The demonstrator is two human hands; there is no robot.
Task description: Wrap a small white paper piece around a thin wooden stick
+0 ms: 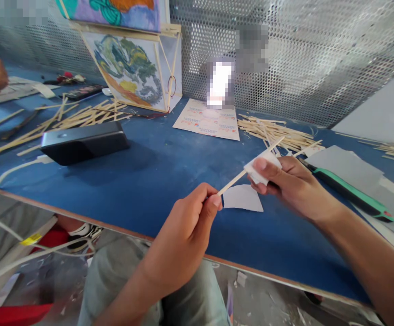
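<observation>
1. A thin wooden stick [233, 182] is slanting above the bench [149, 181], its near end pointing toward 7 o'clock and its far end toward 1 o'clock.
2. The left hand [192, 222] is pinching the near end; the right hand [295, 181] is clamping a white folded pad [273, 159] against the far part. The hands are working apart, linked by the stick.
3. The stick is looking very light and fairly stiff, yet slender enough to be snapping under a sideways load. The bare end is offering a sound pinch; the middle is probably flexing most. The pad is seeming soft, thin and easily creased, so gripping it flat across both faces is suiting it.
4. Taking clock directions from the stick, a white paper scrap [242, 198] is lying just beside it at 6 o'clock, a loose stick pile [278, 131] at 1, and a green-and-black cutter [353, 190] between 3 and 4.
5. At 11 o'clock, a printed sheet [205, 120] is showing repeated red and blue lettering, too small to be reading surely.
6. At 9, a dark device [84, 142] is bearing a faint, unidentifiable mark; a cable's yellow tag [31, 239] is staying illegible.
7. At 10, a painted frame [129, 72] is standing, showing no readable brand.
</observation>
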